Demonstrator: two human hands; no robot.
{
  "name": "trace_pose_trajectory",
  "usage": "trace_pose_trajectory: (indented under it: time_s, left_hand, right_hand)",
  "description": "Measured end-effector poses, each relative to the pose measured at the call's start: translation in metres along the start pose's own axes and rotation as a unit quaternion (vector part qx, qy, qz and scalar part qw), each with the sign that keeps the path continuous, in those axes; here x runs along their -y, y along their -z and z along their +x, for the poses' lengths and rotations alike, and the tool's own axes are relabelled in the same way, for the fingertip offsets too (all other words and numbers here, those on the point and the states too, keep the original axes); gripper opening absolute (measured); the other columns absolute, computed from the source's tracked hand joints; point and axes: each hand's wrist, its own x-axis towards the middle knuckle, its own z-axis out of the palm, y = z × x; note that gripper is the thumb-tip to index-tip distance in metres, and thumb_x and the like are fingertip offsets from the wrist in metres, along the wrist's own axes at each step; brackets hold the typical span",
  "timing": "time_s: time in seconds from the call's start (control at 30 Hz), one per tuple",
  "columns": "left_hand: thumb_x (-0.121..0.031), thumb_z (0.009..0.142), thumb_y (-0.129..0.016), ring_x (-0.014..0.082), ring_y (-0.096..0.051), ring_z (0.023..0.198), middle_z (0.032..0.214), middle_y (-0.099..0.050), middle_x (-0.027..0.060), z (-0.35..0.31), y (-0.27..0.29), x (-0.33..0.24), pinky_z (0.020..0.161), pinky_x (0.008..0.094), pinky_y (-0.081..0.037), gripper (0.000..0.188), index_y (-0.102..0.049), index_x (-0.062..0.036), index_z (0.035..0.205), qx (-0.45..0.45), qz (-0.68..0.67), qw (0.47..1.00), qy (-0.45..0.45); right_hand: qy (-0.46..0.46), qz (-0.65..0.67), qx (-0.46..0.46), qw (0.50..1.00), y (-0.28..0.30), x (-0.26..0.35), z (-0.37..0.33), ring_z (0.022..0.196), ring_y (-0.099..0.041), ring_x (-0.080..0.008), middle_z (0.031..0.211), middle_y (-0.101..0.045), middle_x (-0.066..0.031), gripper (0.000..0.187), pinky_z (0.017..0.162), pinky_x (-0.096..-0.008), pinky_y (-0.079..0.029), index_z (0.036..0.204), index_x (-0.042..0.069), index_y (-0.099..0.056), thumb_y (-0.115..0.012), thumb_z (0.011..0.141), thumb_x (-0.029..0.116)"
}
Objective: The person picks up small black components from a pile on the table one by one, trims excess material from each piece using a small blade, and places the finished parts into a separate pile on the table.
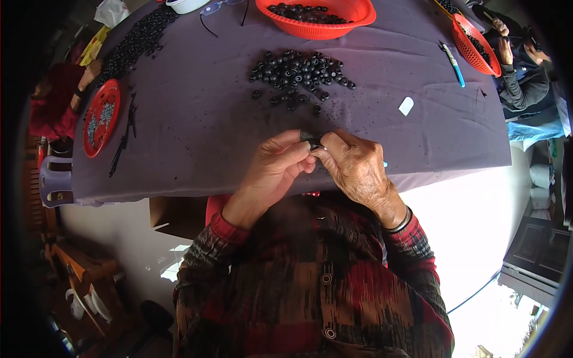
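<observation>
My left hand (276,170) and my right hand (353,164) meet at the near edge of a table covered with purple-grey cloth (197,119). Both pinch one small black ring-shaped part (311,140) between their fingertips. A loose heap of several similar black parts (298,73) lies on the cloth just beyond my hands. Most of the held part is hidden by my fingers.
A red basket of black parts (319,15) stands at the far edge. A red plate with small grey bits (100,117) sits at the left, beside another person's hand (89,74). At the right are a second red basket (474,45), a blue pen (453,64) and another person's hands (504,42).
</observation>
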Motion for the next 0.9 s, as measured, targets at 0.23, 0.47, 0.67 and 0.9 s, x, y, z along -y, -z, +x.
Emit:
trace_pose_trajectory:
  time_s: [0.23, 0.47, 0.67, 0.9]
  left_hand:
    - [-0.006, 0.092, -0.054, 0.0117, -0.056, 0.078, 0.091, -0.065, 0.0064, 0.0021, -0.0017, -0.0011, 0.067, 0.0286, -0.045, 0.017, -0.064, -0.0059, 0.106, 0.037, -0.022, 0.999, -0.004]
    - [-0.008, 0.092, -0.054, 0.0118, -0.057, 0.08, 0.093, -0.063, 0.0058, 0.0018, -0.0057, -0.0068, 0.071, 0.0286, -0.046, 0.018, -0.061, -0.0033, 0.109, 0.035, -0.055, 0.997, -0.035]
    - [-0.01, 0.093, -0.054, 0.0121, -0.057, 0.079, 0.09, -0.062, 0.005, 0.0003, -0.0043, -0.006, 0.072, 0.0289, -0.048, 0.018, -0.06, -0.0049, 0.109, 0.027, -0.045, 0.998, -0.03]
    - [-0.009, 0.092, -0.055, 0.0118, -0.058, 0.079, 0.088, -0.063, 0.0042, 0.0003, -0.0004, -0.0052, 0.072, 0.0292, -0.048, 0.012, -0.061, -0.0068, 0.103, 0.027, -0.063, 0.998, -0.017]
  right_hand:
    - [-0.008, 0.041, 0.005, 0.999, 0.0049, 0.0007, 0.002, 0.06, -0.059, -0.0301, 0.073, -0.058, -0.0093, 0.012, 0.051, -0.0358, -0.046, 0.083, 0.005, -0.058, -0.064, 0.085, 0.015]
    - [-0.018, 0.056, -0.018, 0.998, 0.0091, 0.003, -0.0021, 0.063, -0.058, -0.0327, 0.078, -0.057, -0.0133, 0.011, 0.056, -0.0369, -0.047, 0.092, 0.002, -0.061, -0.059, 0.087, 0.012]
    - [0.013, 0.077, -0.011, 0.997, 0.0057, 0.0036, -0.0023, 0.064, -0.058, -0.0311, 0.079, -0.058, -0.011, 0.014, 0.057, -0.0351, -0.049, 0.097, 0.002, -0.062, -0.06, 0.088, 0.013]
    - [-0.016, 0.142, 0.019, 0.99, 0.0011, -0.0015, -0.0052, 0.064, -0.059, -0.0268, 0.079, -0.058, -0.0095, 0.016, 0.058, -0.032, -0.049, 0.101, 0.004, -0.062, -0.062, 0.088, 0.013]
